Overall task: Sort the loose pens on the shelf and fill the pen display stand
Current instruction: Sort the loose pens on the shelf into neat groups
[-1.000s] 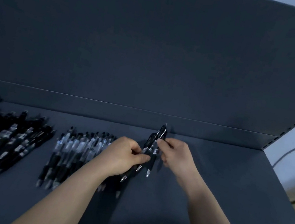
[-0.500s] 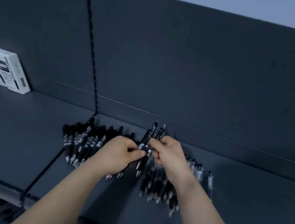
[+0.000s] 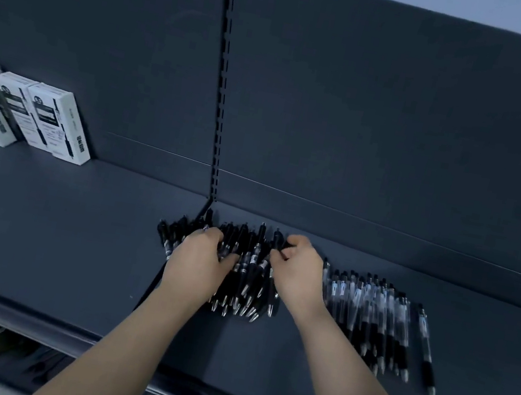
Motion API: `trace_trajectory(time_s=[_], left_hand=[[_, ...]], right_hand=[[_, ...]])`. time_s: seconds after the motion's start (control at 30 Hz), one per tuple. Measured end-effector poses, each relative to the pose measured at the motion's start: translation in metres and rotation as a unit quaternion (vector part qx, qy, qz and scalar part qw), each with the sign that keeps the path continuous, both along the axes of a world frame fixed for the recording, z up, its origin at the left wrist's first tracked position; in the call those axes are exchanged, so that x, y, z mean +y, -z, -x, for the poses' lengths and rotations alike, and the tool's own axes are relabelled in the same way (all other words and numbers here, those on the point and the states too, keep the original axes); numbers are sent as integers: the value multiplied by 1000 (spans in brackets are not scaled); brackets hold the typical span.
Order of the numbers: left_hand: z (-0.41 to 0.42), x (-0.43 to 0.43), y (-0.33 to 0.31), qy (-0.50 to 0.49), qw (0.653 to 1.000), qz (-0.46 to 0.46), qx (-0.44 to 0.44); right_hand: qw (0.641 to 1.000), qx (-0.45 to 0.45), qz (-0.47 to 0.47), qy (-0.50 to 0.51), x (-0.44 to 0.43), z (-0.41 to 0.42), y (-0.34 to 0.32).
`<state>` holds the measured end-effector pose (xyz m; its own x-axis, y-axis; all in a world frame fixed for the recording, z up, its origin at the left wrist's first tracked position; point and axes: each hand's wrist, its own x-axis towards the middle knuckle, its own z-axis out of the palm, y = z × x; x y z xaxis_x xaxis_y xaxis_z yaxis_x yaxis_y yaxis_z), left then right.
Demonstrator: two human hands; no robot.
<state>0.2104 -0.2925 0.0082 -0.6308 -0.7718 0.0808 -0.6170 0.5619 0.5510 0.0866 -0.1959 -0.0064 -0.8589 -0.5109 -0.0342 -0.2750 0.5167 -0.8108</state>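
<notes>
A heap of black pens [image 3: 248,278] lies on the dark shelf [image 3: 54,230], tips toward me. My left hand [image 3: 201,256] lies over the heap's left part, fingers curled down around pens and thumb stretched across them. My right hand [image 3: 300,272] is at the heap's right edge and pinches a black pen [image 3: 276,240] between thumb and fingers. To the right lies a row of clear-barrelled pens [image 3: 368,307], with one single pen [image 3: 425,348] apart from it. No pen display stand is in view.
White pen boxes [image 3: 46,121] stand at the back left of the shelf. A slotted upright [image 3: 221,93] runs down the back panel behind the heap. Below the shelf's front edge [image 3: 22,315] a lower level holds dim items.
The view swung left and the boxes came into sight. Both hands, which held two black pens raised above the shelf, have come down onto the black heap.
</notes>
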Motion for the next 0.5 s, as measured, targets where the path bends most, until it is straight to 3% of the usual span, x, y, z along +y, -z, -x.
trace_trajectory(time_s=[0.1,0.2,0.33,0.5], left_hand=[[-6,-7,6,-3,999,30,19],[-15,-15,12,-34,996,72,-50],[-20,-18,20,-31,995,-60,-69],[-21,-17,19,-7,995,-95,-15]], right_hand=[[999,48,-1,20,8,-8,2],[996,66,-44,29,20,-15,5],[996,73,-52,31,25,-18,12],[997,38,-24,69,32,-15,12]])
